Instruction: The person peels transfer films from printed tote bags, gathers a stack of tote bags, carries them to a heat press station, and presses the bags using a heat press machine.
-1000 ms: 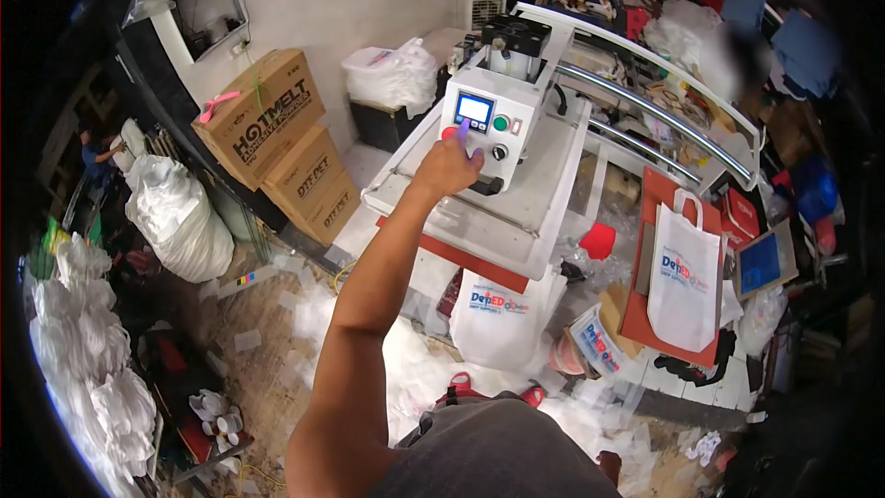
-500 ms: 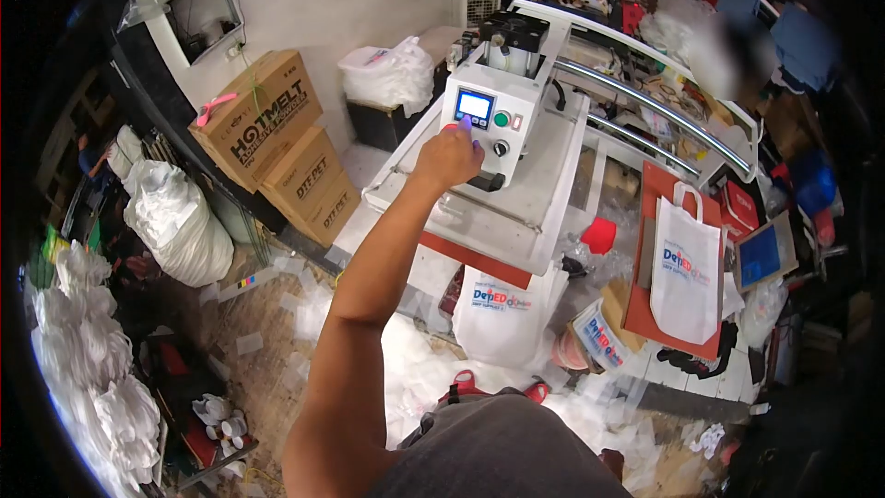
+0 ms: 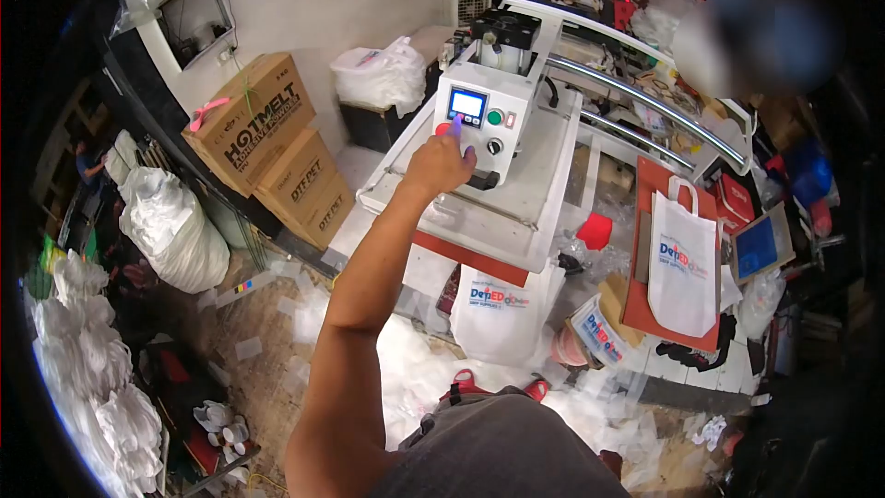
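Note:
My left hand [image 3: 441, 161] reaches up to the control panel of a white heat press [image 3: 498, 97]. Its index finger touches just below the lit screen [image 3: 467, 105], the thumb stands apart, and it holds nothing. Beside the finger are a red button, a green button [image 3: 495, 117] and a black knob [image 3: 494, 146]. Under the press's red-brown lower board [image 3: 479, 263] hangs a white printed bag [image 3: 498, 327]. A small brown shape [image 3: 610, 461] at the shirt's right edge may be part of my right hand; its fingers cannot be made out.
On the right, another white printed bag [image 3: 683, 267] lies on a red-brown board [image 3: 636, 300]. Cartons [image 3: 249, 124] stand at the left, near a full white sack [image 3: 171, 231]. White bags are piled at the far left [image 3: 97, 360]. Another person [image 3: 86, 163] is at the far left.
The view has shifted slightly, so the press appears a little further left. My left index finger stays at the panel's lower screen edge, with little other movement.

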The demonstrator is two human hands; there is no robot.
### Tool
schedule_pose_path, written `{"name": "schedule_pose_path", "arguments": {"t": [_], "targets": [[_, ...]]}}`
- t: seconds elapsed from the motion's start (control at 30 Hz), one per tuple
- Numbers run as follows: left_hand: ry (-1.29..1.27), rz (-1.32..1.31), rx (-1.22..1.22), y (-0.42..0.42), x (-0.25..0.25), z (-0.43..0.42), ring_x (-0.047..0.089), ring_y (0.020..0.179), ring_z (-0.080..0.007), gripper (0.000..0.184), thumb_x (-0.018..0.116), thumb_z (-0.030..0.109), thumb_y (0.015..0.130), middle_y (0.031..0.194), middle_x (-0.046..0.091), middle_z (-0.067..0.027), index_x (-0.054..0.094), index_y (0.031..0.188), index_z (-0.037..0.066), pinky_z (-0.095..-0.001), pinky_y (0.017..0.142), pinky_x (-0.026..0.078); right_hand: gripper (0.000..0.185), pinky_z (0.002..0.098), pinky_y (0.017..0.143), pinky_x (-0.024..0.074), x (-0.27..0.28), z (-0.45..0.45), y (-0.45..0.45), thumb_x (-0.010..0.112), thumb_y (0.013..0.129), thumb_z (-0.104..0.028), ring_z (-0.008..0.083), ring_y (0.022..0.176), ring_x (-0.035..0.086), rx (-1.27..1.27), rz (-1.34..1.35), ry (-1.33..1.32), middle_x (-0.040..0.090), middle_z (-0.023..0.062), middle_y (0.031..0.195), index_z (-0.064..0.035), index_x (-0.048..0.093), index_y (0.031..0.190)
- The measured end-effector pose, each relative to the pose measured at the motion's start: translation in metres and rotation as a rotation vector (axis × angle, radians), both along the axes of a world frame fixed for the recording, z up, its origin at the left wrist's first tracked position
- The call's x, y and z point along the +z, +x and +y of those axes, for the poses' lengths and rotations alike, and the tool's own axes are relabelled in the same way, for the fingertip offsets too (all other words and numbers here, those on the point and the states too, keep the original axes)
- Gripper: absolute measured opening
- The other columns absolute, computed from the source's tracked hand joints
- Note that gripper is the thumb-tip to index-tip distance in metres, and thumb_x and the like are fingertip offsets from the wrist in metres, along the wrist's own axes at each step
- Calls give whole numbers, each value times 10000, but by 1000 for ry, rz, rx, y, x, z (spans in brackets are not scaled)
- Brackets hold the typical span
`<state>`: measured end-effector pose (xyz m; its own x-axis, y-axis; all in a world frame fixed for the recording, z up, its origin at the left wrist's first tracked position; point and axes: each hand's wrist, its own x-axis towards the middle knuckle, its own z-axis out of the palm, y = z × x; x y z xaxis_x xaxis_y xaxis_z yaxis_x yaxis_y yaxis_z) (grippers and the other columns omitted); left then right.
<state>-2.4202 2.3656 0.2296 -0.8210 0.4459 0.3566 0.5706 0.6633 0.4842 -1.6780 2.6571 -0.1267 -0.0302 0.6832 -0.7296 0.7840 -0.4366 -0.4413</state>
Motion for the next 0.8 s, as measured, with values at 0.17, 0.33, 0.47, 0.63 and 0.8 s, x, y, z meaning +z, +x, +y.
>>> {"name": "schedule_pose_path", "arguments": {"t": [0.17, 0.33, 0.47, 0.63, 0.8], "targets": [[-67, 15, -9, 0, 5, 7, 645, 888, -417, 651, 564, 286, 844, 922, 653, -288, 398, 1369, -61, -487, 806, 517, 227, 375, 464, 478, -3, -6, 9, 557, 837, -205, 260, 574, 628, 12, -4, -1, 603, 86, 859, -79, 585, 1023], [-133, -7, 13, 3, 8, 10, 648, 872, -418, 636, 555, 302, 850, 927, 652, -290, 418, 1339, -82, -492, 799, 518, 230, 367, 462, 471, -5, -4, 15, 555, 834, -198, 261, 568, 623, 64, 19, 10, 600, 89, 851, -75, 586, 1025], [-145, -11, -27, 10, 4, -2, 642, 870, -441, 586, 552, 307, 854, 942, 649, -292, 466, 1283, -82, -493, 803, 517, 233, 362, 460, 466, -9, 5, 14, 553, 831, -193, 262, 563, 619, 119, 62, 29, 597, 92, 844, -73, 587, 1028], [-76, 45, -29, 12, 3, -1, 653, 846, -413, 605, 568, 273, 845, 807, 656, -284, 462, 1325, -80, -466, 807, 516, 234, 356, 458, 462, -13, 8, 19, 551, 829, -187, 262, 558, 615, 171, 94, 47, 595, 95, 837, -70, 588, 1028], [-32, 101, -75, 5, -2, 6, 649, 835, -431, 593, 566, 253, 845, 832, 653, -297, 463, 1315, -94, -472, 818, 508, 227, 359, 462, 465, -10, 0, 21, 552, 830, -189, 262, 561, 617, 131, 60, 35, 595, 94, 832, -70, 589, 1020]]}}
